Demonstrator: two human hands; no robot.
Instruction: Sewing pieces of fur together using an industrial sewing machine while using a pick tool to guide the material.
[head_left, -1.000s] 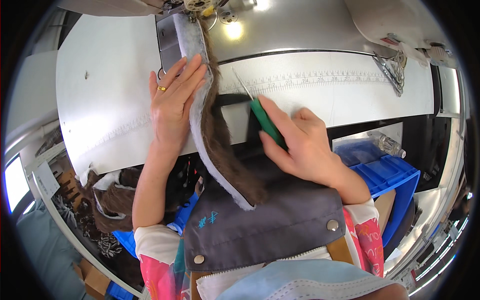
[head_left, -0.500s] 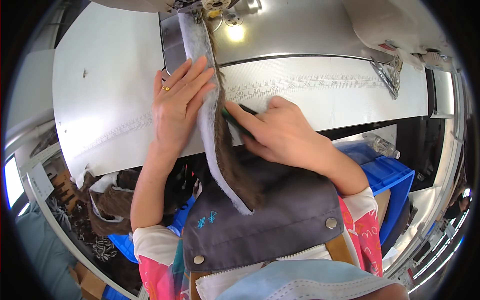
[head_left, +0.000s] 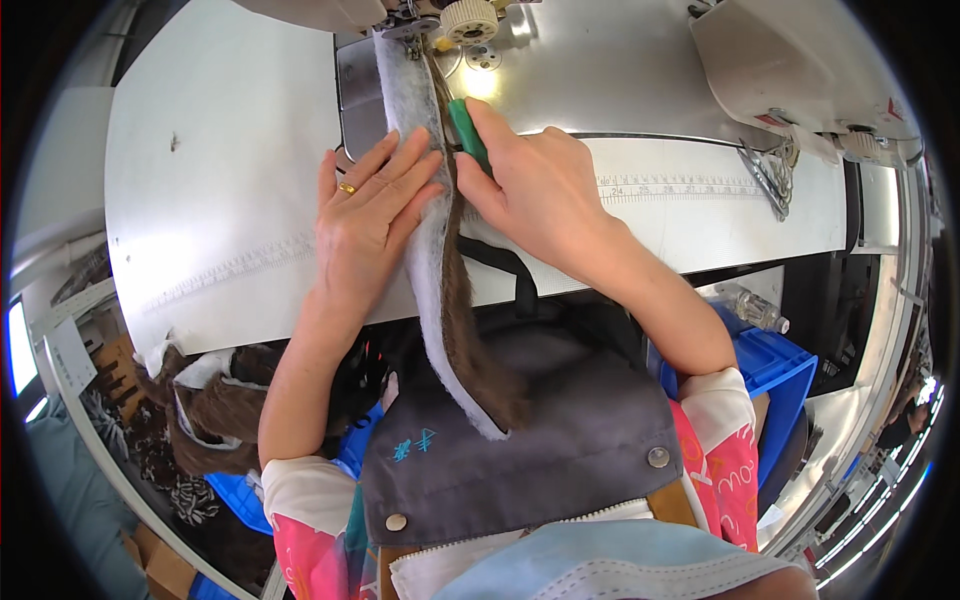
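Note:
A long strip with brown fur (head_left: 470, 360) and white fleecy backing (head_left: 425, 290) runs from the sewing machine's presser foot (head_left: 413, 45) over the table edge onto my dark apron (head_left: 540, 450). My left hand (head_left: 375, 215) lies on the strip with fingers extended and slightly apart, a gold ring on one. My right hand (head_left: 530, 190) grips a green-handled tool (head_left: 466, 130) at the fur edge, just below the machine head; its thin shaft points toward the needle area, its tip unclear against the fur. A black strap (head_left: 510, 270) lies below my right hand.
The white table (head_left: 200, 150) has a printed scale. Metal tools (head_left: 768, 185) sit at right beside another machine housing (head_left: 760, 60). Below are a plastic bottle (head_left: 760, 310), a blue bin (head_left: 780, 365) and brown fur pieces (head_left: 205, 400). A person (head_left: 905, 420) shows at the far right.
My right hand with the green tool has moved up and left, along the fur edge toward the machine. My left hand stays on the strip. The view has shifted slightly.

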